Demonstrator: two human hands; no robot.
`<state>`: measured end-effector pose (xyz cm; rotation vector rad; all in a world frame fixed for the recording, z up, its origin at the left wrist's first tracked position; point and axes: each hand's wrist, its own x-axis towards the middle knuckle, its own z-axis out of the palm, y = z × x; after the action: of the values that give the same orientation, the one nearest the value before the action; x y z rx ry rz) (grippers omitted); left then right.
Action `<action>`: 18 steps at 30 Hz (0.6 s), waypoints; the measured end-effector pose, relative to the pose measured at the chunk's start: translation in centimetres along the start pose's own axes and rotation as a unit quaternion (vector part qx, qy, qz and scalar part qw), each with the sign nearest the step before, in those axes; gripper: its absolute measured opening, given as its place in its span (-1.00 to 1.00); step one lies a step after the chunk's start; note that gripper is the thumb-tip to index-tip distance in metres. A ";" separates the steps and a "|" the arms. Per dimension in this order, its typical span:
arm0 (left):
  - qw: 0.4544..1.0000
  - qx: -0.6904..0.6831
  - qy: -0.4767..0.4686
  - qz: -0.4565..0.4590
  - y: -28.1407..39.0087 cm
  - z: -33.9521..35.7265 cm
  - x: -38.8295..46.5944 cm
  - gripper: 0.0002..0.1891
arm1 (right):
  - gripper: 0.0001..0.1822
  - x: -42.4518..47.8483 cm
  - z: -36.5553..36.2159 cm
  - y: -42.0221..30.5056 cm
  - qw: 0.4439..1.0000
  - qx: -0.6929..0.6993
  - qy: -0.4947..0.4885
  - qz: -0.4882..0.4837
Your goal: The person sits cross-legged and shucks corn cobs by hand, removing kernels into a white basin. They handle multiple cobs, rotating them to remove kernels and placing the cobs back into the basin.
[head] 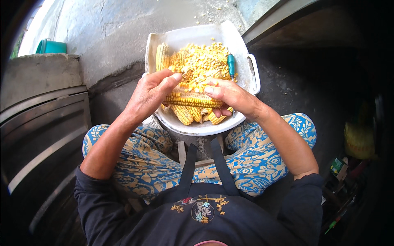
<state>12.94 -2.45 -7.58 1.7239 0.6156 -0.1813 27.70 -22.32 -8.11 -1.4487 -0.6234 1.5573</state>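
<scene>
A partly shelled ear of yellow corn [193,101] lies crosswise between my hands, above a white plastic tub [204,131]. My left hand [155,87] grips its left end, thumb raised over the top. At the other end, my right hand [229,97] has its thumb against the kernels and fingers curled underneath. Bare cob shows along the upper side, while full rows remain on the side facing me. Loose kernels [203,58] fill the back of the tub. Whole ears [182,115] lie below my hands, and another ear [162,57] leans at the back left. A teal-handled screwdriver [231,66] rests along the right; its tip is hidden.
Patterned trouser legs [147,163] flank the tub's near side. A low concrete wall [40,73] and a slatted panel [46,132] stand left, with a teal bucket [52,46] on the wall. Stray kernels [203,15] dot the concrete floor. Dim clutter [338,169] lies right.
</scene>
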 end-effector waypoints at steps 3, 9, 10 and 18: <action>0.996 -0.086 0.027 -0.018 0.6 0.3 -0.1 -0.63 | -0.48 -0.2 -0.1 0.1 1.000 -0.007 0.000 -0.012; 0.999 -0.035 0.027 0.003 0.2 0.6 0.1 -0.64 | -0.53 0.4 1.0 2.7 0.978 -0.053 0.149 -0.138; 0.999 -0.036 0.033 0.009 0.4 0.7 0.0 -0.64 | -0.53 0.5 1.0 2.7 0.979 -0.027 0.149 -0.137; 0.998 -0.055 0.032 0.005 0.5 -0.5 0.0 -0.62 | -0.53 -0.8 0.1 -0.5 0.991 0.118 -0.023 -0.058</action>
<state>13.07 -2.04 -7.00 1.6314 0.6525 -0.0829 27.68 -22.78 -7.24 -1.1816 -0.5216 1.5207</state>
